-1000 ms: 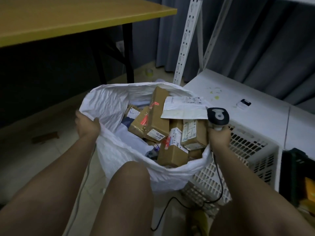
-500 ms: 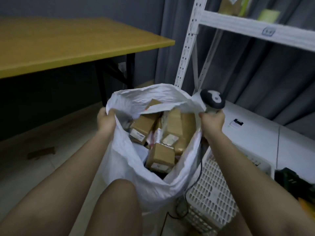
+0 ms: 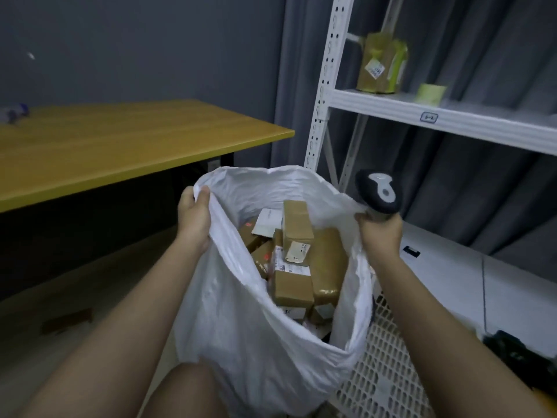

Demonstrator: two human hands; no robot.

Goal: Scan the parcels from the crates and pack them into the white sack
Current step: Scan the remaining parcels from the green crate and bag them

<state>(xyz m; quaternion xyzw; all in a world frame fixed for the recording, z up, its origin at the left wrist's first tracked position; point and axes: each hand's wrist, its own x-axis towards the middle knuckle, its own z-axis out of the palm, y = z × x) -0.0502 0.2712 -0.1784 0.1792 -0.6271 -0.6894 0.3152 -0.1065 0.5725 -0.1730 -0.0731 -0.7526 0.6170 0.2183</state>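
The white sack (image 3: 241, 321) hangs open in front of me, held up by its rim. Inside it lie several brown cardboard parcels (image 3: 297, 227) with white labels, plus a white envelope. My left hand (image 3: 194, 215) grips the sack's left rim. My right hand (image 3: 380, 233) grips the handle of a black and grey barcode scanner (image 3: 378, 191) and pinches the sack's right rim against it. A white plastic crate (image 3: 382, 366) stands at the lower right, partly hidden by the sack.
A yellow table (image 3: 120, 146) stands to the left. A white metal shelf rack (image 3: 391, 107) rises at the right, holding a yellow-taped package (image 3: 381, 64) and a tape roll (image 3: 429, 93). A dark crate (image 3: 518, 348) sits at the far right. My knee (image 3: 184, 390) is below the sack.
Both hands have lifted the sack's rim upward and drawn it closer together. The parcels have sunk deeper into the sack. The view has tilted up, revealing the shelf.
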